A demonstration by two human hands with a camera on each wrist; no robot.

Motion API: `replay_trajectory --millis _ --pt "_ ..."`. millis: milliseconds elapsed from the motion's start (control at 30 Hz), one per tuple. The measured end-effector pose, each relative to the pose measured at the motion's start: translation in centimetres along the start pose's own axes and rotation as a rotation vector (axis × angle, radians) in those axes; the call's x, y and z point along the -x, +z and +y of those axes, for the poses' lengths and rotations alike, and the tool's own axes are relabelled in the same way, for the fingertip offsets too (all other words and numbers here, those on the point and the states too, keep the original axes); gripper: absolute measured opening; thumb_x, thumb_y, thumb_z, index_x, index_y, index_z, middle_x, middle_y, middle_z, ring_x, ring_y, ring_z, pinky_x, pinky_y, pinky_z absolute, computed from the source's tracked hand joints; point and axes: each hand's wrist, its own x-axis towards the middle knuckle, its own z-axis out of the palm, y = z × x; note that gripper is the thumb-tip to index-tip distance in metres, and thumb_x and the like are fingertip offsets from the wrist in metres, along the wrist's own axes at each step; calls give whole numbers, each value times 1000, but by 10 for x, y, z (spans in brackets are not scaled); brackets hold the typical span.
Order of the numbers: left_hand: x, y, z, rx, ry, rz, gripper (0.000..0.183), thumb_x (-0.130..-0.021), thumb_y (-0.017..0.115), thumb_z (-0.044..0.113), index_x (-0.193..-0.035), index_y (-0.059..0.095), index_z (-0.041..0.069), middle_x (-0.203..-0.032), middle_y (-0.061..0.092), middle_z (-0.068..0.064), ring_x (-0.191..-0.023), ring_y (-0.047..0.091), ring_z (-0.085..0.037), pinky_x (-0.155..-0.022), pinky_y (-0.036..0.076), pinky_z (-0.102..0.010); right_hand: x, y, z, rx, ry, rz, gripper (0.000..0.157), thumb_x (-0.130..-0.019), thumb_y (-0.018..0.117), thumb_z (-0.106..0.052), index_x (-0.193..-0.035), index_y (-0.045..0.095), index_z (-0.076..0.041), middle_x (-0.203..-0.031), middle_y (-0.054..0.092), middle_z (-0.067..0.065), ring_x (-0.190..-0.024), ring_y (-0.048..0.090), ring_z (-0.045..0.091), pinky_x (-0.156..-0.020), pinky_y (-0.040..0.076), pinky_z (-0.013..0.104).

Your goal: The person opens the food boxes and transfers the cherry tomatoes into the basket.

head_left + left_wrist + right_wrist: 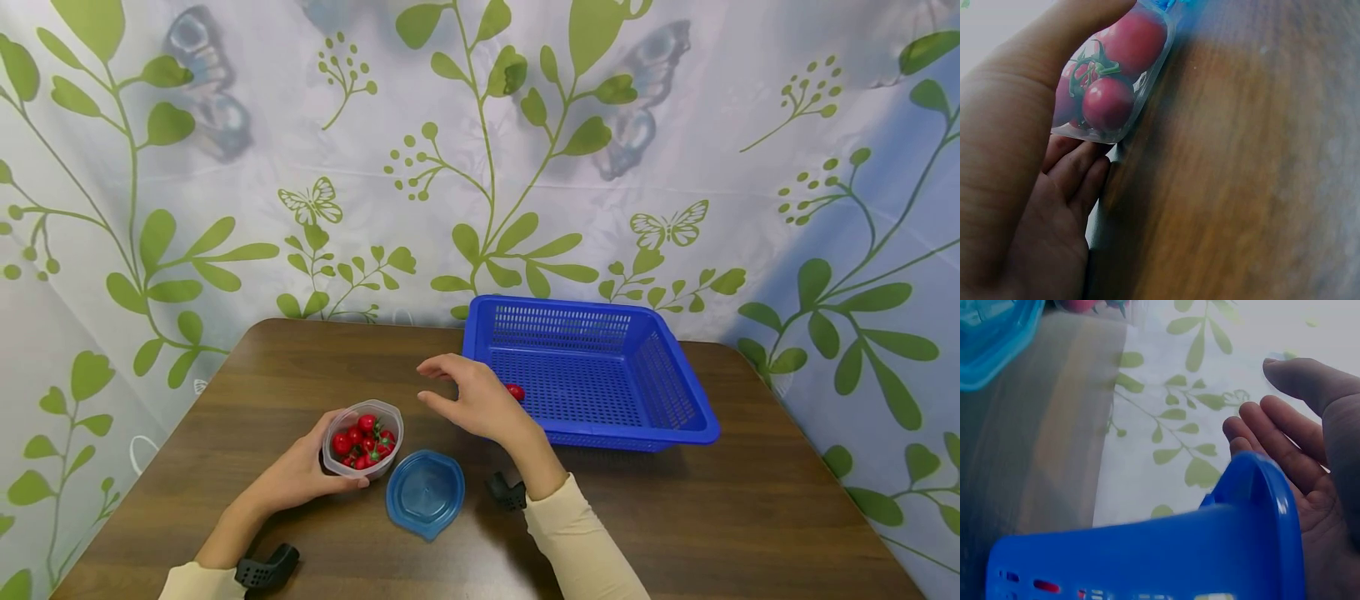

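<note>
My left hand [300, 473] holds a clear plastic container [397, 423] on the table, with the thumb along its near side and the fingers round its far side. Several red cherry tomatoes [366, 443] with green stems lie inside; in the left wrist view a tomato [1109, 104] shows through the wall. Past the left rim of a blue plastic basket [600, 434], my right hand [480, 400] hovers with loosely bent fingers and nothing between them. One red tomato [515, 391] lies in the basket's left end, partly hidden by that hand.
A blue translucent lid [425, 493] lies on the brown wooden table [337, 367], just right of the container and between my arms. Behind the table hangs a white cloth [360, 158] with green leaves and butterflies. Both wrists wear dark straps.
</note>
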Motion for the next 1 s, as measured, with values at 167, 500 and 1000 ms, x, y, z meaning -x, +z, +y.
replay_trajectory --millis 167,500,1000 --pt "0 0 0 -6 6 3 98 -74 92 48 -149 38 17 -147 58 0 -128 58 -20 -106 49 -40 -1 4 -4 2 -15 -22 35 -96 75 -24 -128 67 -10 -124 71 5 -116 68 20 -101 54 35" --pt "1 -1 1 4 -6 -9 97 -75 91 48 -149 37 17 -147 58 0 -128 58 -20 -106 49 -40 -3 18 -15 37 -52 -35 35 -96 76 -23 -128 67 -12 -123 71 2 -115 68 21 -99 54 32" --pt "1 -1 3 16 -22 -20 98 -76 91 47 -150 36 15 -143 58 -4 -122 61 -22 -101 52 -37 -4 35 -30 75 -100 -77 36 -98 73 -24 -131 65 -12 -126 70 2 -114 68 18 -97 54 26"
